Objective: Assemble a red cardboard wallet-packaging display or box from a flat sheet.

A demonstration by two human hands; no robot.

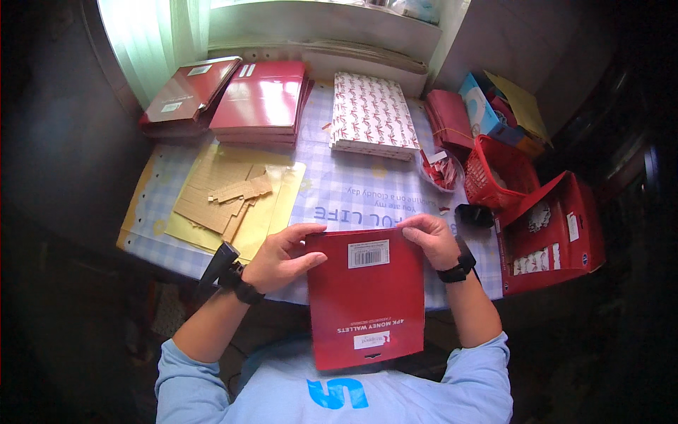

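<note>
A flat red cardboard wallet pack point(364, 300) hangs over the table's near edge, its face with a white barcode label turned up. My right hand point(432, 240) pinches its far right corner between thumb and fingers. At the far left corner is my left hand point(286, 260), thumb and forefinger spread apart, the thumb tip by the pack's left edge and the forefinger at its top edge. The pack hides what lies beneath it. Both wrists wear black bands.
Beyond my hands on the checked tablecloth point(328, 187) stand red folder stacks point(258, 102) and a patterned white stack point(374, 113). Yellow sheets with cardboard pieces point(240, 191) lie left. Right are a round tub point(443, 172), red basket point(501, 169), black object point(474, 215) and open red box point(551, 233).
</note>
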